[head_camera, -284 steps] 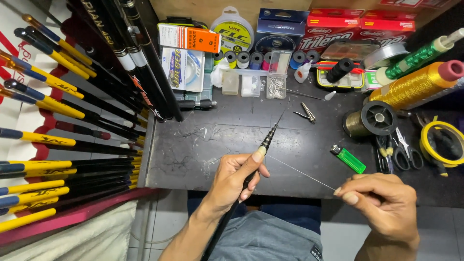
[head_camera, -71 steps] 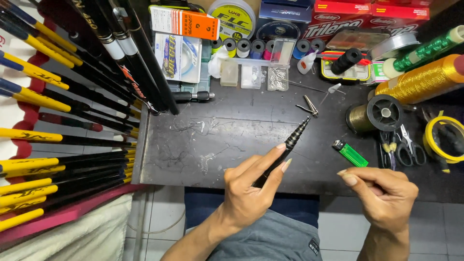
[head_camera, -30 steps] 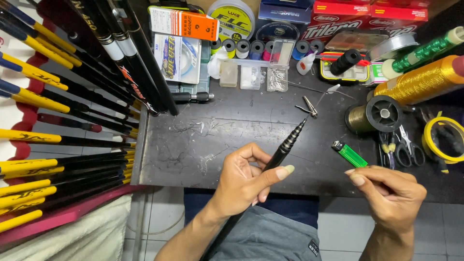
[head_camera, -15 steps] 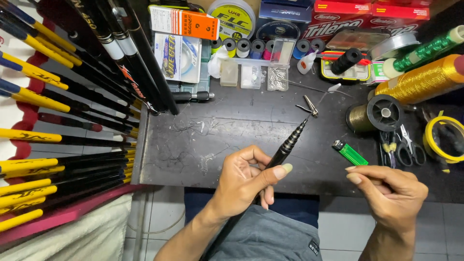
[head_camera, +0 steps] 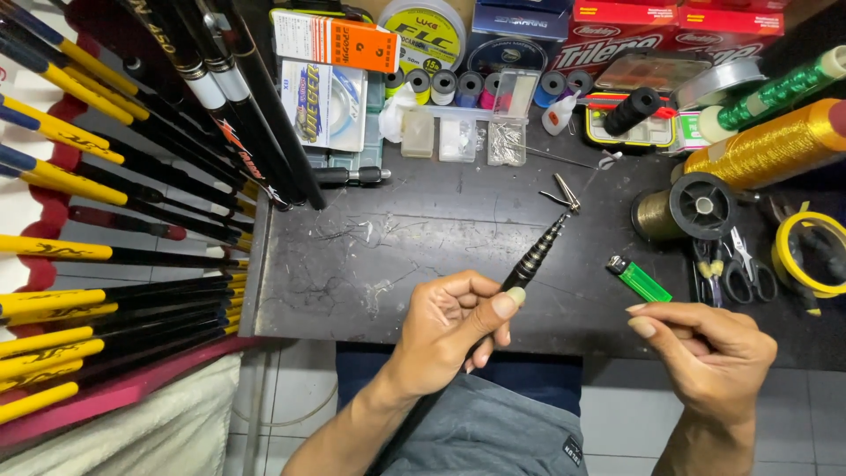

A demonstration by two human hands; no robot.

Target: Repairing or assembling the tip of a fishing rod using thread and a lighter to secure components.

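Observation:
My left hand (head_camera: 454, 322) is closed around a black telescopic fishing rod (head_camera: 536, 256). The rod slants up to the right over the dark worktable (head_camera: 423, 229), its ringed tip near two small metal guide pieces (head_camera: 562, 192). The butt end runs down past my lap. My right hand (head_camera: 705, 353) hovers at the table's front edge, fingers curled and thumb against forefinger, with nothing visible between them. A green lighter (head_camera: 639, 280) lies just above that hand.
Many black and yellow rods (head_camera: 115, 264) fill a rack on the left. At the back stand line boxes, small thread spools (head_camera: 458, 86) and a tackle box (head_camera: 630, 128). At the right are gold thread (head_camera: 767, 145), a black spool (head_camera: 701, 204), scissors (head_camera: 731, 269) and a yellow ring (head_camera: 806, 251).
The thin tip section once stretched between both hands no longer shows. My left hand has slid its grip along the rod. In the last second almost nothing moved.

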